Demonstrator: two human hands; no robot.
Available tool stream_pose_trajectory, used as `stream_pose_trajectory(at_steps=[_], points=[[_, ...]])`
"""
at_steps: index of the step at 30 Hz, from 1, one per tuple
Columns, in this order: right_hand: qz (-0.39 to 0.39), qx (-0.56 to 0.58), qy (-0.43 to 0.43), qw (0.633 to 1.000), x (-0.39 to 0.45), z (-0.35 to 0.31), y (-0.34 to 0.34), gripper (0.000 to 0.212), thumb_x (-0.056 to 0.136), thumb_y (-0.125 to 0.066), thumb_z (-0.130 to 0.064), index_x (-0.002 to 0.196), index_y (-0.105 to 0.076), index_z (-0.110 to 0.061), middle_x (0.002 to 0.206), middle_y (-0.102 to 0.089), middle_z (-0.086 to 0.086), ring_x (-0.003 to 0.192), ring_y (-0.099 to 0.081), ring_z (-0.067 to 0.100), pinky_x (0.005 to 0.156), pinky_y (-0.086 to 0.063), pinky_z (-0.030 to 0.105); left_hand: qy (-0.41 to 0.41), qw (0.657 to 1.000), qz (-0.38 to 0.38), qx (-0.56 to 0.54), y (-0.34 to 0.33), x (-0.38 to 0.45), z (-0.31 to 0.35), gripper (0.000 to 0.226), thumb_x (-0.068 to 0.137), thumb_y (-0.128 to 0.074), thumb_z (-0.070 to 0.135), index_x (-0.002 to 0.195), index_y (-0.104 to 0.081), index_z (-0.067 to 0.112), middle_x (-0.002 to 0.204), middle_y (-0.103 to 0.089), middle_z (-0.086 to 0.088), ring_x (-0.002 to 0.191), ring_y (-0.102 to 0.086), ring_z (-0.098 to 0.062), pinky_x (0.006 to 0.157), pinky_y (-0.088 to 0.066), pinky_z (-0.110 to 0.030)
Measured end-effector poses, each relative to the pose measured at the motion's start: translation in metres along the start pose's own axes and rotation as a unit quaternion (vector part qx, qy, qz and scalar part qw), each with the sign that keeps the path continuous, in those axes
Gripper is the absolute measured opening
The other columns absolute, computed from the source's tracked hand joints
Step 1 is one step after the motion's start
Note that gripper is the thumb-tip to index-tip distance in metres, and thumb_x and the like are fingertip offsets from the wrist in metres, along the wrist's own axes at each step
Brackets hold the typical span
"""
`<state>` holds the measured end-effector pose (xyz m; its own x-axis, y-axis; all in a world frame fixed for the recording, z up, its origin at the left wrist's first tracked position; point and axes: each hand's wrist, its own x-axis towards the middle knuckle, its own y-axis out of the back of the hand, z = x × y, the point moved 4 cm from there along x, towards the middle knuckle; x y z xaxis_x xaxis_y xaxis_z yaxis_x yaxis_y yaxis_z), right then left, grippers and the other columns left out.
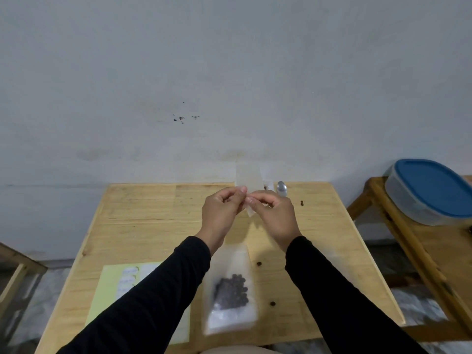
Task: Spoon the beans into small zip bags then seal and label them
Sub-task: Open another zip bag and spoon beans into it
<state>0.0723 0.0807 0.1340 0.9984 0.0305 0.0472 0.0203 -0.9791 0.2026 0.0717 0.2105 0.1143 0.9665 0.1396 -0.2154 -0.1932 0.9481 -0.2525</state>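
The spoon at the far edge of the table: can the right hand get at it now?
Probably not yet. The spoon lies just beyond the right hand with nothing between, but its fingers and the left hand pinch an empty zip bag.

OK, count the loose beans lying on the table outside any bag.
3 plainly seen: one bean far right of the hands, one right of the filled bag's top, one beside its lower right. Arms may hide others.
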Motion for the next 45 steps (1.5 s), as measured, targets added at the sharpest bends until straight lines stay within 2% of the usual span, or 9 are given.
stream_pose_trajectory(at_steps=[11, 14, 20, 23, 28, 33, 38, 41, 45], points=[[0.029, -0.104, 0.051, 0.993, 0.013, -0.008, 0.026, 0.016, 0.087, -0.059, -0.003, 0.083, -0.065, -0.017, 0.081, -0.065, -0.012, 0.071, -0.059, -0.004, 0.075, -0.039, -0.001, -0.031, 0.993, 0.049, 0.101, -0.028, 0.003, 0.006, 0.009, 0.084, -0.069, 0.015, 0.092, -0.073, 0.014, 0.074, -0.072, -0.002, 0.066, -0.067, -0.008, 0.06, -0.05, -0.015], [0.015, -0.081, 0.022, 0.996, 0.017, -0.004, 0.035, 0.016, 0.086, -0.063, -0.007, 0.084, -0.07, -0.021, 0.086, -0.069, -0.012, 0.075, -0.063, -0.006, 0.084, -0.046, 0.012, -0.036, 0.992, 0.047, 0.114, -0.035, 0.002, 0.007, 0.01, 0.086, -0.068, 0.016, 0.094, -0.072, 0.013, 0.076, -0.072, -0.003, 0.065, -0.066, -0.006, 0.057, -0.047, -0.011], [0.015, -0.052, -0.015, 0.998, 0.032, 0.009, 0.045, 0.005, 0.077, -0.075, -0.019, 0.079, -0.073, -0.024, 0.104, -0.065, 0.013, 0.075, -0.068, 0.009, 0.069, -0.054, 0.021, -0.049, 0.987, 0.042, 0.146, -0.042, 0.004, 0.007, 0.008, 0.085, -0.068, 0.015, 0.091, -0.073, 0.014, 0.07, -0.071, 0.001, 0.064, -0.066, -0.005, 0.065, -0.053, -0.019], [0.02, -0.075, -0.022, 0.997, 0.037, 0.013, 0.047, 0.011, 0.079, -0.071, -0.011, 0.076, -0.067, -0.021, 0.09, -0.064, 0.019, 0.069, -0.066, 0.016, 0.066, -0.053, 0.023, -0.066, 0.979, 0.058, 0.185, -0.044, 0.004, 0.007, 0.009, 0.084, -0.068, 0.015, 0.08, -0.072, 0.022, 0.064, -0.068, 0.004, 0.065, -0.067, -0.007, 0.072, -0.055, -0.023], [0.044, -0.07, -0.029, 0.996, 0.044, 0.018, 0.055, 0.023, 0.085, -0.058, 0.0, 0.074, -0.067, -0.018, 0.081, -0.062, 0.01, 0.065, -0.063, 0.016, 0.059, -0.054, 0.016, -0.085, 0.962, 0.119, 0.231, -0.036, 0.008, 0.007, 0.007, 0.081, -0.066, 0.019, 0.076, -0.072, 0.02, 0.061, -0.066, 0.001, 0.063, -0.065, -0.015, 0.064, -0.054, -0.021], [-0.016, -0.122, -0.007, 0.992, 0.047, 0.018, 0.04, 0.043, 0.089, -0.05, -0.005, 0.086, -0.071, -0.042, 0.091, -0.055, 0.005, 0.082, -0.061, 0.012, 0.074, -0.055, 0.023, -0.098, 0.961, 0.104, 0.238, -0.031, 0.011, 0.007, 0.003, 0.084, -0.068, 0.021, 0.086, -0.071, 0.021, 0.075, -0.071, 0.006, 0.071, -0.065, -0.002, 0.065, -0.048, -0.008], [-0.085, -0.14, 0.0, 0.986, 0.045, 0.012, 0.034, 0.037, 0.09, -0.049, -0.002, 0.109, -0.07, -0.027, 0.083, -0.048, -0.003, 0.075, -0.049, -0.012, 0.071, -0.043, 0.003, -0.141, 0.938, -0.084, 0.306, -0.021, 0.023, 0.004, 0.086, 0.065, -0.086, 0.029, 0.139, -0.041, 0.03, 0.137, -0.047, 0.019, 0.127, -0.041, 0.008, 0.104, -0.035, -0.014], [-0.128, -0.118, -0.03, 0.984, 0.045, 0.018, 0.027, 0.036, 0.091, -0.051, -0.005, 0.108, -0.069, -0.032, 0.092, -0.054, 0.003, 0.091, -0.059, 0.015, 0.088, -0.049, 0.023, -0.16, 0.893, -0.137, 0.398, -0.018, 0.03, -0.004, 0.126, 0.049, -0.091, 0.041, 0.149, -0.013, 0.034, 0.152, -0.021, 0.02, 0.137, -0.019, 0.007, 0.107, -0.018, -0.01], [-0.163, -0.11, -0.038, 0.98, 0.049, 0.021, 0.023, 0.036, 0.092, -0.051, -0.007, 0.108, -0.068, -0.035, 0.096, -0.058, 0.011, 0.094, -0.06, 0.029, 0.089, -0.05, 0.031, -0.201, 0.871, -0.144, 0.424, -0.017, 0.037, -0.011, 0.127, 0.051, -0.09, 0.039, 0.149, -0.011, 0.028, 0.147, -0.027, 0.013, 0.134, -0.025, 0.003, 0.1, -0.017, 0.001]])
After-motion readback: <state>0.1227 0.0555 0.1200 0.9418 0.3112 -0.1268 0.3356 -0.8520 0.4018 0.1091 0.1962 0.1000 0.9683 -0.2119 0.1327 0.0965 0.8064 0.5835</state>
